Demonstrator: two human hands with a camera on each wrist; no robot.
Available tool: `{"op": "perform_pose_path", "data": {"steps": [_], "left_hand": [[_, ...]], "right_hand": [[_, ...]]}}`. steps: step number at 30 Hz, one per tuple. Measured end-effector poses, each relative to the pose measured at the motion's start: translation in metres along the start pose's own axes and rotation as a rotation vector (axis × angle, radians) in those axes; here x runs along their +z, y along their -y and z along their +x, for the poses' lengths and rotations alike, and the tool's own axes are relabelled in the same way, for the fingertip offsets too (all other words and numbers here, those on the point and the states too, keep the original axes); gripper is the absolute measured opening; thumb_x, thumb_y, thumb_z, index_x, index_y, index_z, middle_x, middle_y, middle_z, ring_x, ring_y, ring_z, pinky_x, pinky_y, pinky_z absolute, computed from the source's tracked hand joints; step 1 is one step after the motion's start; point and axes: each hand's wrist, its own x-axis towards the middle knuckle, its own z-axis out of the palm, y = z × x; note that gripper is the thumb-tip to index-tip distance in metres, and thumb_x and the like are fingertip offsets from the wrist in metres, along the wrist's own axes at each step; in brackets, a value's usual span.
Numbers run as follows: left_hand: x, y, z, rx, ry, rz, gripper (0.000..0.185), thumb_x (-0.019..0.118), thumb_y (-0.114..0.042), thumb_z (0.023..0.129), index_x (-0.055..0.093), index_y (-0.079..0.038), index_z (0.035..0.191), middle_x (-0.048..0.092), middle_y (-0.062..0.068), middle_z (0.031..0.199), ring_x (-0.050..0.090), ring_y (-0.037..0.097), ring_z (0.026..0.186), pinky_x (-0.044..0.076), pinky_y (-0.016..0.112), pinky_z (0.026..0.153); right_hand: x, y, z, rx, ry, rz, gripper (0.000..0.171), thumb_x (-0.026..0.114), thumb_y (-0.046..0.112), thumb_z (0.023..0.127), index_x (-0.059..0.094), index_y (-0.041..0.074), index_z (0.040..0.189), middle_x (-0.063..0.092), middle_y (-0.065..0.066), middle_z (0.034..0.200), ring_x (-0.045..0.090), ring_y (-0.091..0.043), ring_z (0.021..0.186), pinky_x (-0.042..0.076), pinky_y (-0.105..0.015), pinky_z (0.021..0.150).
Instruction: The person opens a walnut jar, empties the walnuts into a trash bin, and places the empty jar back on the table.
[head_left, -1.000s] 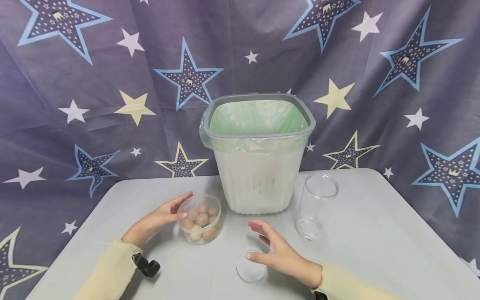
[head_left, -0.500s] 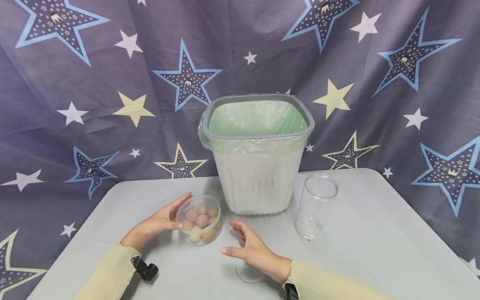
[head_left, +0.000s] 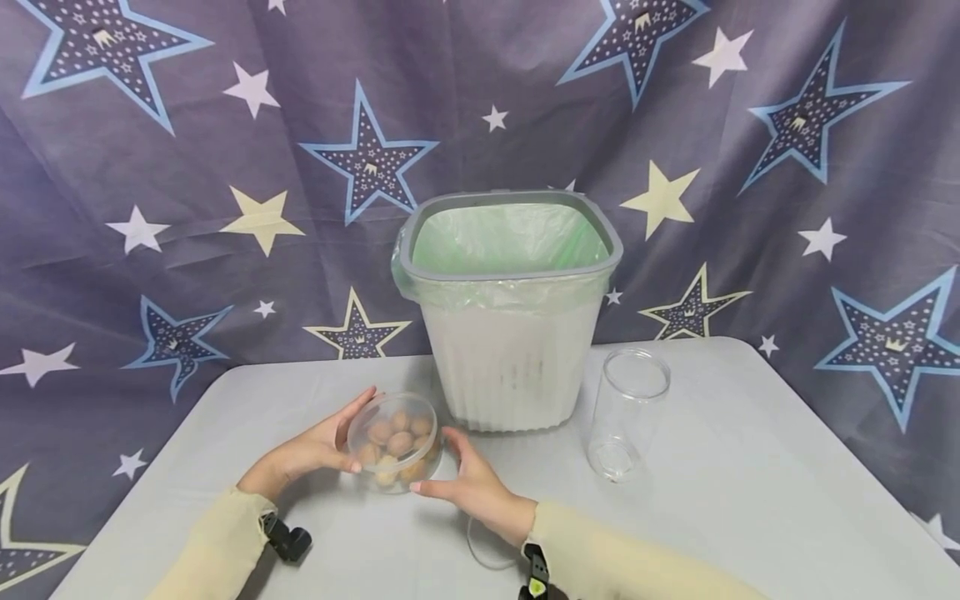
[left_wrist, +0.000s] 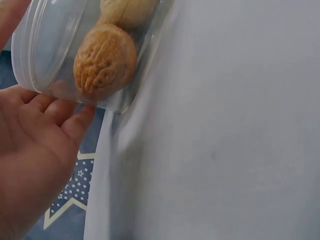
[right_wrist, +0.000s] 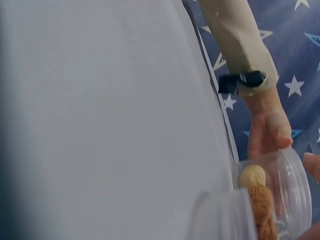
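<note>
A round clear container (head_left: 393, 442) of walnuts stands on the grey table (head_left: 750, 500), in front of the bin. My left hand (head_left: 318, 450) cups its left side, thumb in front and fingers behind. My right hand (head_left: 468, 487) wraps its right side, thumb low at the front. In the left wrist view, a walnut (left_wrist: 105, 60) presses against the container (left_wrist: 60, 55) wall, just above my fingers (left_wrist: 65, 115). The right wrist view shows the container (right_wrist: 280, 195) and my left hand (right_wrist: 267, 125) beyond it. A clear lid (head_left: 483, 554) lies partly under my right forearm.
A white bin (head_left: 510, 367) with a grey rim and green liner stands at the back centre. An empty clear jar (head_left: 626, 412) stands upright to its right. A star-patterned cloth hangs behind the table.
My right hand has moved left, away from the lid, and now closes on the container's right side. The left hand has stayed on the container.
</note>
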Motion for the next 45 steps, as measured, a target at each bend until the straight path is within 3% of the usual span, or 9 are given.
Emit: {"op": "perform_pose_path", "data": {"steps": [4, 8, 11, 20, 24, 28, 30, 36, 45], "left_hand": [[0.0, 0.0, -0.001, -0.038, -0.007, 0.009, 0.12, 0.081, -0.016, 0.073, -0.01, -0.004, 0.15, -0.014, 0.028, 0.152, -0.01, 0.043, 0.136, 0.014, 0.039, 0.112], [-0.001, 0.003, -0.002, -0.053, -0.007, 0.011, 0.12, 0.081, -0.015, 0.072, -0.01, -0.003, 0.149, -0.017, 0.028, 0.152, -0.011, 0.045, 0.136, 0.022, 0.012, 0.103], [-0.001, 0.005, -0.003, -0.051, -0.002, 0.003, 0.118, 0.081, -0.013, 0.073, -0.009, -0.002, 0.149, -0.017, 0.028, 0.152, -0.01, 0.042, 0.136, 0.023, 0.009, 0.1], [-0.002, 0.009, -0.004, -0.014, 0.001, 0.01, 0.11, 0.078, -0.004, 0.072, 0.0, 0.0, 0.15, -0.002, 0.029, 0.153, 0.02, 0.003, 0.136, 0.026, 0.013, 0.102], [0.0, 0.007, -0.002, 0.008, -0.014, 0.04, 0.106, 0.078, -0.002, 0.07, 0.007, 0.003, 0.149, 0.008, 0.03, 0.151, 0.025, 0.006, 0.136, 0.025, 0.013, 0.103], [0.004, 0.002, -0.001, 0.003, -0.032, 0.058, 0.105, 0.079, -0.002, 0.069, 0.01, 0.005, 0.148, 0.011, 0.031, 0.151, 0.027, 0.009, 0.136, 0.025, 0.013, 0.102], [0.006, -0.002, 0.0, -0.014, -0.05, 0.078, 0.106, 0.08, -0.004, 0.068, 0.011, 0.004, 0.148, 0.013, 0.028, 0.152, 0.026, 0.013, 0.137, 0.025, 0.018, 0.104], [0.01, -0.01, 0.003, -0.049, -0.085, 0.137, 0.106, 0.08, -0.005, 0.067, 0.013, 0.0, 0.149, 0.018, 0.024, 0.152, 0.023, 0.033, 0.137, 0.019, 0.058, 0.106], [0.015, -0.02, 0.0, -0.025, -0.092, 0.178, 0.105, 0.081, -0.007, 0.067, 0.015, -0.001, 0.149, 0.023, 0.024, 0.151, 0.025, 0.043, 0.134, 0.021, 0.065, 0.103]], "right_hand": [[0.004, -0.002, 0.009, 0.007, -0.032, 0.0, 0.09, 0.08, 0.014, 0.071, 0.028, -0.001, 0.144, 0.029, -0.026, 0.147, 0.025, -0.041, 0.136, 0.019, -0.055, 0.111], [0.008, -0.005, 0.017, 0.005, -0.039, -0.002, 0.094, 0.081, 0.012, 0.07, 0.025, -0.003, 0.144, 0.028, -0.025, 0.148, 0.024, -0.04, 0.137, 0.019, -0.055, 0.111], [0.01, -0.009, 0.022, -0.01, -0.038, -0.047, 0.096, 0.082, 0.013, 0.069, 0.025, -0.002, 0.145, 0.028, -0.023, 0.148, 0.025, -0.039, 0.137, 0.02, -0.054, 0.111], [0.018, -0.015, 0.031, -0.145, -0.004, -0.072, 0.096, 0.082, 0.004, 0.065, 0.029, 0.005, 0.145, 0.036, -0.014, 0.146, 0.032, -0.031, 0.135, 0.021, -0.048, 0.112], [0.02, -0.018, 0.032, -0.216, 0.012, -0.037, 0.097, 0.081, -0.001, 0.062, 0.029, 0.002, 0.144, 0.038, -0.013, 0.144, 0.035, -0.028, 0.133, 0.021, -0.044, 0.113], [0.019, -0.019, 0.032, -0.212, 0.015, -0.024, 0.1, 0.081, 0.0, 0.061, 0.027, 0.002, 0.145, 0.037, -0.013, 0.145, 0.034, -0.028, 0.134, 0.02, -0.044, 0.113], [0.017, -0.018, 0.032, -0.202, 0.017, -0.018, 0.101, 0.081, 0.0, 0.061, 0.026, 0.003, 0.145, 0.036, -0.013, 0.145, 0.033, -0.029, 0.134, 0.02, -0.045, 0.113], [0.01, -0.015, 0.033, -0.177, 0.039, -0.011, 0.101, 0.083, 0.004, 0.063, 0.026, 0.007, 0.146, 0.037, -0.009, 0.145, 0.034, -0.026, 0.134, 0.021, -0.044, 0.113], [0.005, -0.005, 0.026, -0.188, 0.088, 0.051, 0.098, 0.082, 0.005, 0.066, 0.025, 0.005, 0.146, 0.038, -0.013, 0.143, 0.038, -0.028, 0.131, 0.026, -0.043, 0.111]]}}
